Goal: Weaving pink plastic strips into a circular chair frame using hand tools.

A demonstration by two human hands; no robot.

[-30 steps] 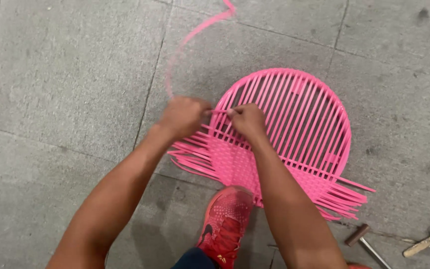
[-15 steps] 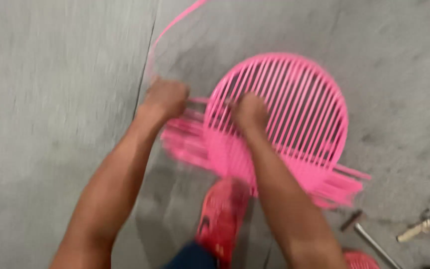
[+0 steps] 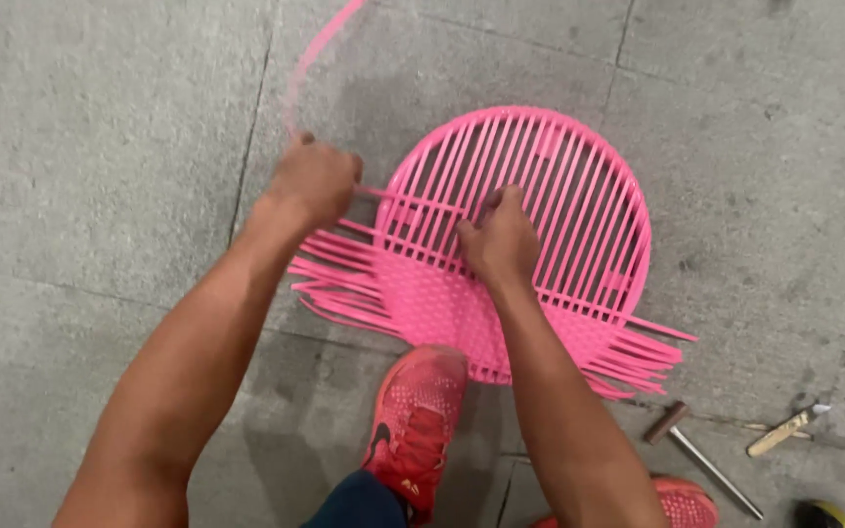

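A single head-worn camera looks steeply down, close over both forearms, onto the concrete floor (image 3: 100,147).

A grey concrete floor (image 3: 100,147) carries a pink woven frame (image 3: 530,225), a hammer (image 3: 701,458) and a knife (image 3: 784,428).

A round frame (image 3: 540,196) in bright pink throughout: its upper part shows plain parallel pink slats, while the lower part carries a tight woven pattern of pink strips dotted with small pale gaps. Loose pink strip ends (image 3: 334,284) fan out past the frame's left and lower right sides, and one long pink strip (image 3: 315,59) curves toward the floor's top edge. The floor (image 3: 100,147) is mottled grey slabs split by darker joint lines. A red mesh shoe (image 3: 418,420) with a small dark mark rests on the weave; a second red shoe (image 3: 682,504) shows at the bottom edge. Near the floor's lower right corner lie a grey metal tool with a brown head (image 3: 701,455) and a pale tan-handled tool (image 3: 784,428).
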